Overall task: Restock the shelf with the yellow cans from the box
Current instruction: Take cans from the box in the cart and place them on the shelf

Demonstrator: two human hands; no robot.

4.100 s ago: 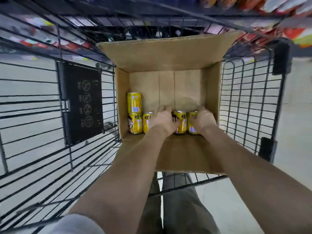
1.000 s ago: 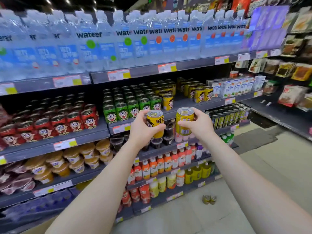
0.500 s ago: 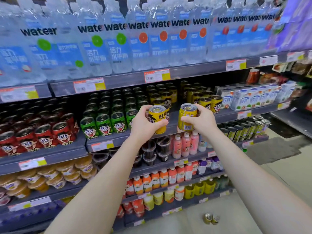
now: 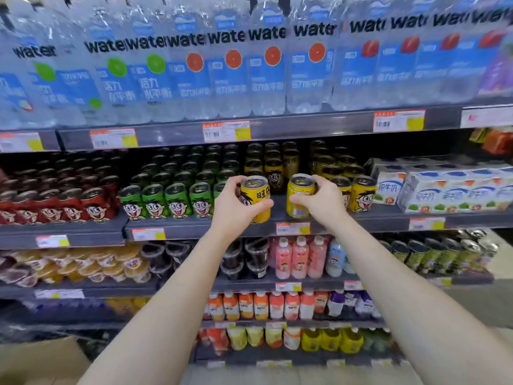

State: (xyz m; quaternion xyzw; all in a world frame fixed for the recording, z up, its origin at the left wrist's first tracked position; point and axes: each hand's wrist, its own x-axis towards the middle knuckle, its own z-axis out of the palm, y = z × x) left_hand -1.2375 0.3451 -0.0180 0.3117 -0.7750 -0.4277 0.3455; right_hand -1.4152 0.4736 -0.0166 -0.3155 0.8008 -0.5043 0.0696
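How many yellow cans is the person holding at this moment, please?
2. The left can is gripped in the left hand, the right can in the right hand, both at the shelf edge, right of the green cans. Other yellow cans stand nearby; some may be hidden.

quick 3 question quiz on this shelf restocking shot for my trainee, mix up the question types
1. True or false: the left hand grips one yellow can and the right hand grips a second yellow can.
2. What stands just left of the left hand on the same shelf? A green cans B milk cartons C water bottles
3. Which hand's can shows a barcode towards the camera?
Key: 1 true; 2 A; 3 right
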